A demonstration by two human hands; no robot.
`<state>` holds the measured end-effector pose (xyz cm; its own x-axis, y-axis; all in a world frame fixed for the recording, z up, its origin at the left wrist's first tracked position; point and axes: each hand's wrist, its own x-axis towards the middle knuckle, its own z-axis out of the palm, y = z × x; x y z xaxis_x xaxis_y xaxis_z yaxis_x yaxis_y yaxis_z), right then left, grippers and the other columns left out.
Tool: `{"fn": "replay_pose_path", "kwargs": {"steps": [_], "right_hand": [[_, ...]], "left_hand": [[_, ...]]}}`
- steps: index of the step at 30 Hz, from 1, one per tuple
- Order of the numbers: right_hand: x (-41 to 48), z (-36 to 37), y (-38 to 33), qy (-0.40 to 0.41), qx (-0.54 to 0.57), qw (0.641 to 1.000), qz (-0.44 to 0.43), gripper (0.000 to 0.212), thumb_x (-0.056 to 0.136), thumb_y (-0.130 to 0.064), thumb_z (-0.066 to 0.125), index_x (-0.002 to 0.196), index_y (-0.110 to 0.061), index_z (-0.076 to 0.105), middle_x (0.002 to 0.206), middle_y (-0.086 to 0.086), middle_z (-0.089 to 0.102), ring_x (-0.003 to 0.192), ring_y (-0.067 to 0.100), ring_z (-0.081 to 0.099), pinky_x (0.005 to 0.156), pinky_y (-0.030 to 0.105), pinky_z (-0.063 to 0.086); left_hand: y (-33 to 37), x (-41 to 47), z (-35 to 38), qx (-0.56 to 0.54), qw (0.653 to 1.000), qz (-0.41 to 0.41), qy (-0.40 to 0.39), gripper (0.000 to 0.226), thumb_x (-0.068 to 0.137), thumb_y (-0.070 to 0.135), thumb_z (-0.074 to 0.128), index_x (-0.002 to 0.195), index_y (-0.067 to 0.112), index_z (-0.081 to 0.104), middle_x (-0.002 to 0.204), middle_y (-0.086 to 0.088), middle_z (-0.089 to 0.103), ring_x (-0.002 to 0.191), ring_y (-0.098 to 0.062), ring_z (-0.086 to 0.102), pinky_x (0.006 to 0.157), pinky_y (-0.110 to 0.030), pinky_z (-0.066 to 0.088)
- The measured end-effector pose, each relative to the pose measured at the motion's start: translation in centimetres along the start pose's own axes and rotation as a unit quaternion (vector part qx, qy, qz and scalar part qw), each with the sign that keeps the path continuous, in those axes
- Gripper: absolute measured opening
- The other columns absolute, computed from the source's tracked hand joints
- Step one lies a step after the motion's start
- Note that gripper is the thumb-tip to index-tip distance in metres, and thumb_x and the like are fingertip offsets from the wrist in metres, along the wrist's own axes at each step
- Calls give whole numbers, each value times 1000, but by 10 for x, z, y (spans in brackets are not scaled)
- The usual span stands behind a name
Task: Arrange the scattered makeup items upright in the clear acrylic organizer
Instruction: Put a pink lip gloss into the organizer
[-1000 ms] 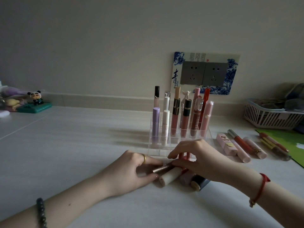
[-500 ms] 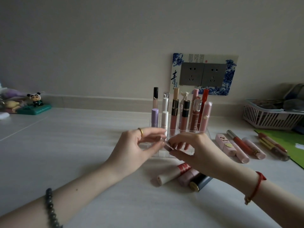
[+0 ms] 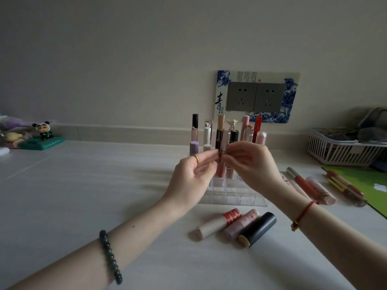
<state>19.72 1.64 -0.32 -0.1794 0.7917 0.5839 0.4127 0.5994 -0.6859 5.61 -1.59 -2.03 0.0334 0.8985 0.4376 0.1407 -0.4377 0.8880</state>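
My left hand [image 3: 192, 176] and my right hand [image 3: 249, 162] meet in the air in front of the clear acrylic organizer [image 3: 234, 197]. Both pinch one thin makeup stick [image 3: 221, 154], held nearly upright between the fingertips. The organizer's back rows hold several tubes standing upright, such as a black-capped one [image 3: 194, 127] and a red one [image 3: 257, 128]. Its front cells look empty. On the table near me lie a white tube with a red cap [image 3: 217, 223], a pink tube [image 3: 240, 225] and a black tube [image 3: 257, 229].
More makeup sticks [image 3: 310, 187] lie right of the organizer, some on a green mat [image 3: 366, 185]. A white basket [image 3: 343, 149] stands at the back right. Small figurines [image 3: 43, 130] sit at the back left. A wall socket plate [image 3: 256, 97] is behind the organizer.
Both hands lifted the thin stick from the table beside the three lying tubes. It now sits higher, in front of the standing tubes, turned more upright.
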Motion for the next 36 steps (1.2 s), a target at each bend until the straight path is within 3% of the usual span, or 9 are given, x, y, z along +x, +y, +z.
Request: {"fn": "replay_pose_path", "kwargs": {"steps": [6, 13, 17, 22, 28, 36], "right_hand": [[-3, 5, 9, -5, -15, 1000, 14, 20, 75, -3, 66, 95, -6, 66, 80, -1, 66, 74, 4, 64, 70, 9, 51], [-7, 8, 12, -18, -49, 999, 5, 18, 76, -5, 66, 92, -10, 67, 75, -11, 61, 69, -5, 59, 66, 2, 47], [-8, 10, 14, -19, -72, 997, -4, 16, 75, -7, 67, 91, -10, 68, 75, -11, 61, 69, -5, 58, 66, 0, 45], [-9, 11, 16, -14, -79, 997, -3, 18, 74, -8, 68, 92, -12, 68, 75, -11, 61, 71, 0, 61, 66, 4, 47], [-9, 12, 19, -15, -100, 995, 3, 22, 74, -12, 69, 96, -13, 67, 78, -7, 65, 74, 11, 65, 68, 15, 52], [-9, 12, 16, -20, -99, 995, 0, 17, 76, -12, 67, 93, -14, 68, 75, -9, 63, 67, 1, 59, 63, 7, 48]], "left_hand": [[-11, -6, 5, -2, 999, -22, -25, 38, 87, -3, 49, 124, 6, 50, 99, 20, 56, 84, 21, 56, 74, 1, 41], [-19, -8, 7, 7, 999, -37, -23, 40, 86, -3, 50, 125, 5, 48, 107, 12, 55, 83, 22, 55, 74, 1, 41], [-21, -9, 8, 6, 999, -39, -23, 40, 86, -4, 50, 124, 5, 49, 104, 15, 55, 81, 23, 55, 71, 1, 41], [-22, -9, 7, 17, 999, -34, -22, 39, 85, -3, 51, 124, 5, 50, 99, 20, 55, 80, 24, 55, 72, 2, 40], [-24, -9, 6, 32, 999, -33, -14, 39, 84, -1, 53, 123, 7, 52, 104, 12, 57, 81, 20, 57, 75, 0, 42], [-24, -8, 5, 37, 999, -25, -14, 38, 84, 0, 54, 122, 7, 53, 106, 10, 59, 83, 19, 57, 77, -1, 42]]}}
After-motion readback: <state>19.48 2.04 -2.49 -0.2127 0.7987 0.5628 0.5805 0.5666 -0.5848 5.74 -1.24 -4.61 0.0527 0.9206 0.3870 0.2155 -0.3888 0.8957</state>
